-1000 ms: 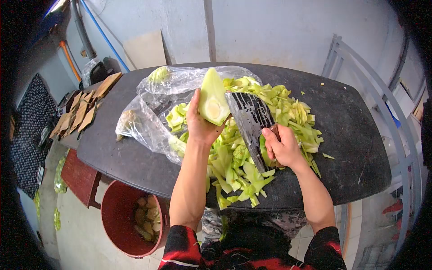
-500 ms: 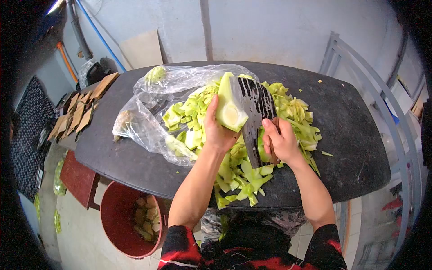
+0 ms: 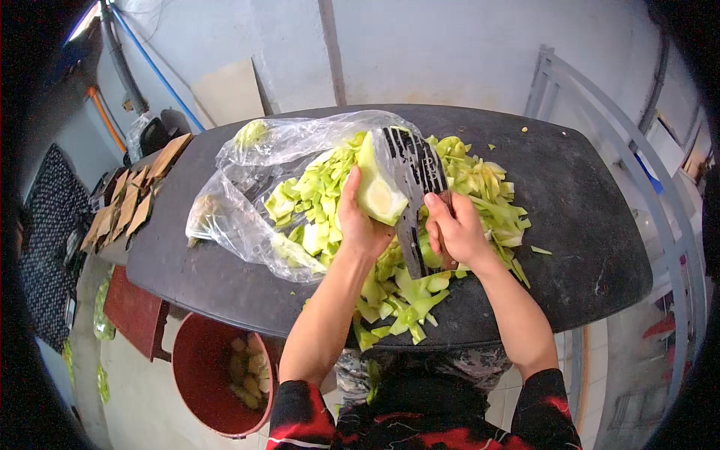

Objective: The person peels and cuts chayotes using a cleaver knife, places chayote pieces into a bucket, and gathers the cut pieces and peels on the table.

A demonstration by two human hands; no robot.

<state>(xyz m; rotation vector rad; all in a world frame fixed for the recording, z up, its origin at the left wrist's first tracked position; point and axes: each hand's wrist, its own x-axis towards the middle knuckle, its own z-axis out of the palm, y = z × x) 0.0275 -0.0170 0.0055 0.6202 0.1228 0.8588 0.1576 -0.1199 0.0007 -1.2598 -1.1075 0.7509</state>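
A thick pale green vegetable stem (image 3: 377,191), its round cut end toward me, is gripped in my left hand (image 3: 361,225). My right hand (image 3: 458,231) is closed round the handle of a broad dark cleaver (image 3: 412,169), whose wet blade stands against or very close to the stem's right side. Cut green pieces (image 3: 322,189) lie behind and left of my left hand, partly on a clear plastic bag (image 3: 244,236). Peelings (image 3: 495,199) are heaped to the right under my right hand, and more trimmings (image 3: 401,304) spread below the blade.
The dark table (image 3: 585,225) has a curved front edge. Below it at left stands a red bucket (image 3: 191,375) with pale scraps inside, beside a reddish stool (image 3: 131,304). Flattened cardboard (image 3: 139,199) lies at the left end. A grey metal rail (image 3: 652,165) runs along the right.
The whole view has shifted slightly. Both hands keep their holds on the stem and the cleaver, and the blade has moved a little against the stem's side.
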